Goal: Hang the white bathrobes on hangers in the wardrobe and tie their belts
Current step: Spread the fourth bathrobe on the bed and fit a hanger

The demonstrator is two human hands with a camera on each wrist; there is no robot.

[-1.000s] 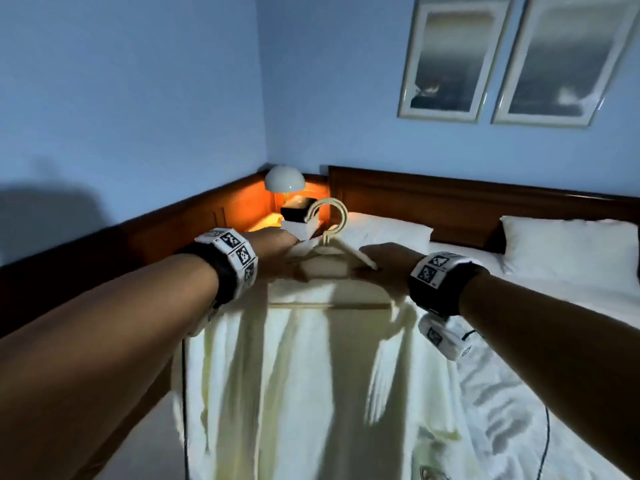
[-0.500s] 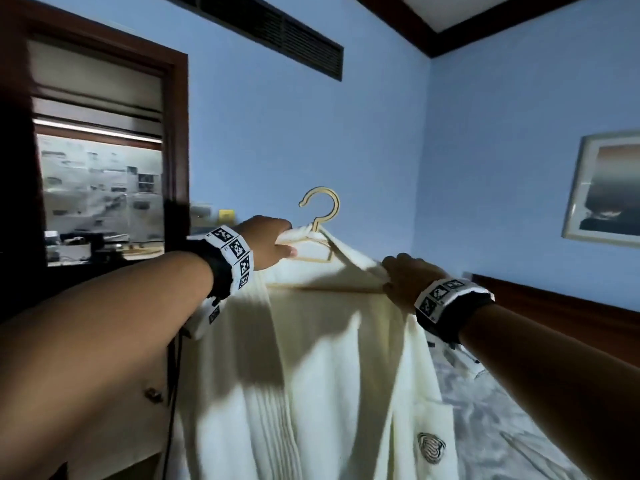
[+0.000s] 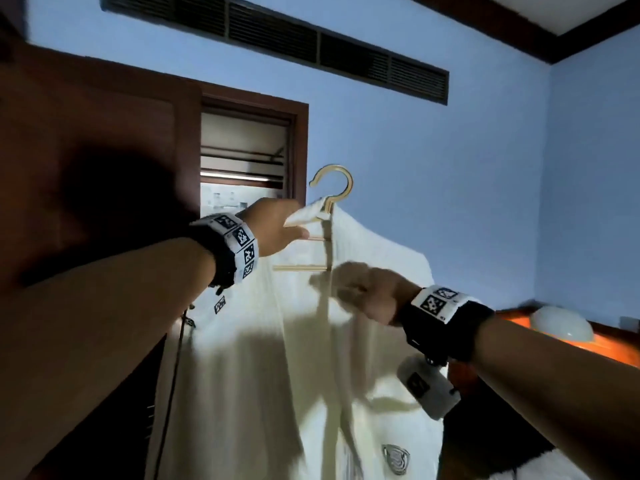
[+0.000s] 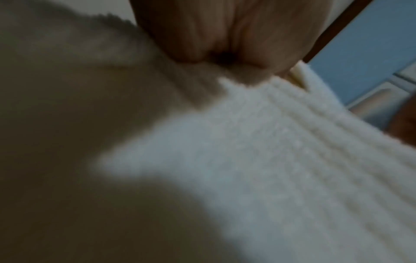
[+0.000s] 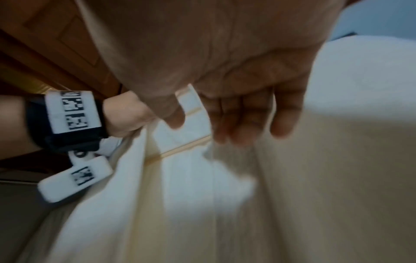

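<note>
A white bathrobe [image 3: 242, 375] hangs on a pale wooden hanger [image 3: 334, 181] held up in the air, its hook free. My left hand [image 3: 277, 226] grips the hanger's left shoulder together with the robe's collar; in the left wrist view its curled fingers [image 4: 225, 35] clamp the ribbed fabric [image 4: 281, 151]. My right hand [image 3: 367, 292] is blurred at the robe's front edge, just below the hanger's bars. In the right wrist view its fingers [image 5: 243, 121] are straight and loose over the cloth [image 5: 225, 204], holding nothing. No belt is clearly visible.
A dark wooden door panel [image 3: 104, 168] stands at the left, beside a wood-framed opening [image 3: 242, 150] with horizontal bars. A vent [image 3: 277, 32] runs along the blue wall above. A lit lamp [image 3: 561, 323] sits on a ledge at right.
The view swung from the bed to the wall with the framed opening. Both hands carried the robe on its hanger along. My right hand left the hanger's right shoulder and dropped to the robe's front.
</note>
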